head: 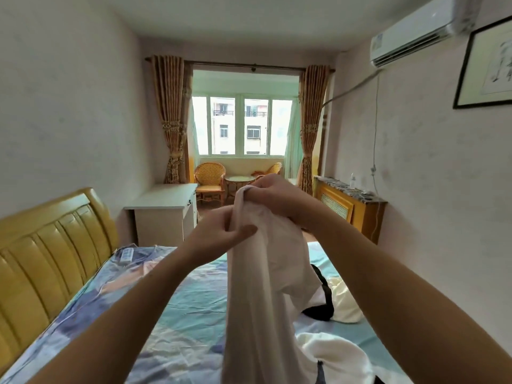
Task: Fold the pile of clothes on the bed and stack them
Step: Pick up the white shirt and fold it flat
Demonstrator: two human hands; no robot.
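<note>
I hold a long white garment (pixel 257 273) up in the air above the bed (pixel 177 300). My right hand (pixel 273 195) grips its top edge, fingers curled over the cloth. A little lower and to the left, my left hand (pixel 221 231) pinches the garment's side between thumb and fingers. The cloth hangs down from both hands to the bottom of the view. On the bed at the right lies the pile: a cream piece (pixel 346 303), a black piece (pixel 322 300), and a white piece (pixel 332 356) nearer to me.
A yellow wooden headboard (pixel 47 253) runs along the bed's left side. A remote control (pixel 126 254) lies near the bed's far left corner. Beyond the bed stand a white desk (pixel 163 212), wicker chairs (pixel 209 178) and a radiator cover (pixel 349 206).
</note>
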